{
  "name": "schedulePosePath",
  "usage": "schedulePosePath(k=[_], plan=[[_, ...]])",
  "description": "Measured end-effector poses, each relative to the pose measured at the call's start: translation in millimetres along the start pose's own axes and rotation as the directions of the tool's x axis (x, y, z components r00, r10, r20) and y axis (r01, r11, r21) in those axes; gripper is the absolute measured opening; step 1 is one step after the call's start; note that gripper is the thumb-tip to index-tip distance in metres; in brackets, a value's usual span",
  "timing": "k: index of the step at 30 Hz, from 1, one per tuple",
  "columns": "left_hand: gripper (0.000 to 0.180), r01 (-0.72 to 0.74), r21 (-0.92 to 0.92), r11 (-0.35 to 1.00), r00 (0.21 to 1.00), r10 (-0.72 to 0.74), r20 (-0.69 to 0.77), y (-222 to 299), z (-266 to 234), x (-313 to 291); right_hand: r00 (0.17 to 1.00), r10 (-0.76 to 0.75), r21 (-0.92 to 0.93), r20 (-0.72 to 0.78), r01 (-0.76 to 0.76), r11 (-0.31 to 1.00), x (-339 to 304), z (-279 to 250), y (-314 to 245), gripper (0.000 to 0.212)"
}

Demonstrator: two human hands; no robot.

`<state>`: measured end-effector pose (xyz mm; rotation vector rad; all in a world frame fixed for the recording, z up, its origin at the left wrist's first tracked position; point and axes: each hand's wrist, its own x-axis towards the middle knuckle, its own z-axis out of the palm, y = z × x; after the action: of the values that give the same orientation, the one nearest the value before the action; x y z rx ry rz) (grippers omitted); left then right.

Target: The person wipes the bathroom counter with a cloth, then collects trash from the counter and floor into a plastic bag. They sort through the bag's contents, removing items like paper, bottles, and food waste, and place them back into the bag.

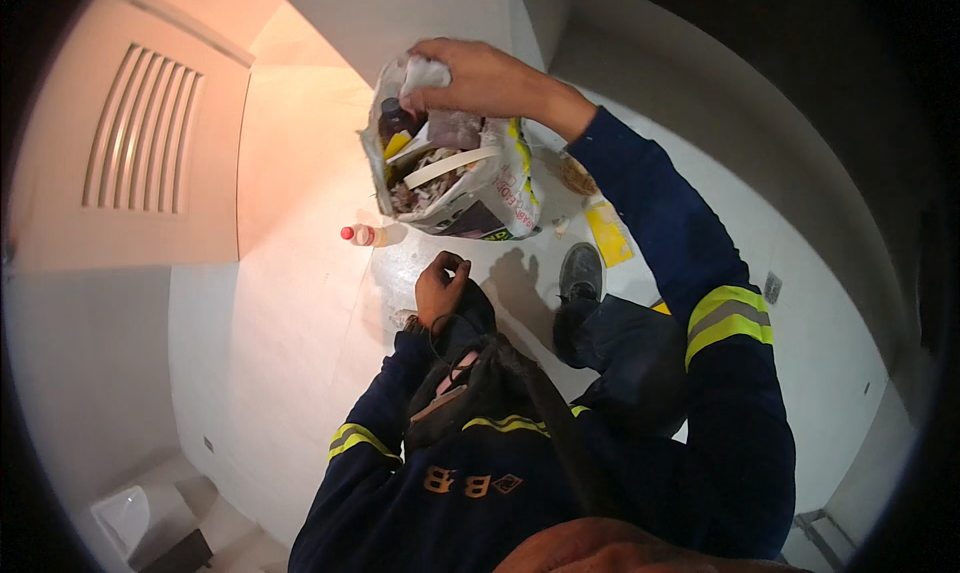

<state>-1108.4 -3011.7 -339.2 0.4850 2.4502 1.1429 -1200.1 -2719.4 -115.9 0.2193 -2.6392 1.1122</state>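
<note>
My right hand (450, 73) reaches over a white printed sack (505, 188) and is closed on a crumpled white piece (425, 74), paper or plastic, I cannot tell which. The sack stands open on the floor, filled with rubbish. Inside it are a dark-capped bottle (397, 118), a pale curved strip (450, 167), a yellow and white scrap (400, 151) and shredded bits. Nearer to me, my left hand (440, 285) rests by my bent knee, its fingers curled closed with nothing visible in them. A small bottle with a red cap (362, 235) is on the floor left of the sack.
A yellow sheet (609, 235) lies right of the sack, next to my shoe (581, 273). Beyond it is a brownish bundle (577, 176). A louvred door (140, 133) stands at the left, and pale walls surround the floor. At lower left is a white fixture (135, 518).
</note>
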Motion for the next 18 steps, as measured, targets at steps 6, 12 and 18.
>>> schedulePosePath(k=[6, 12, 18], plan=[[0.019, -0.033, -0.441, 0.897, 0.998, 0.005, -0.064, -36, -7, 1, 0.981, 0.109, 0.004, -0.157, -0.110, 0.994, -12, -13, 14, 0.049], [0.022, 0.187, -0.554, 0.811, 0.966, -0.254, -0.045, -105, -57, -24, 0.776, 0.389, -0.146, -0.497, -0.517, 0.844, -227, -25, 185, 0.049], [0.024, -0.006, 0.160, 0.987, 1.000, 0.009, -0.021, -213, -51, -42, -0.092, 0.874, 0.464, -0.477, -0.871, 0.161, -649, 120, 165, 0.088]])
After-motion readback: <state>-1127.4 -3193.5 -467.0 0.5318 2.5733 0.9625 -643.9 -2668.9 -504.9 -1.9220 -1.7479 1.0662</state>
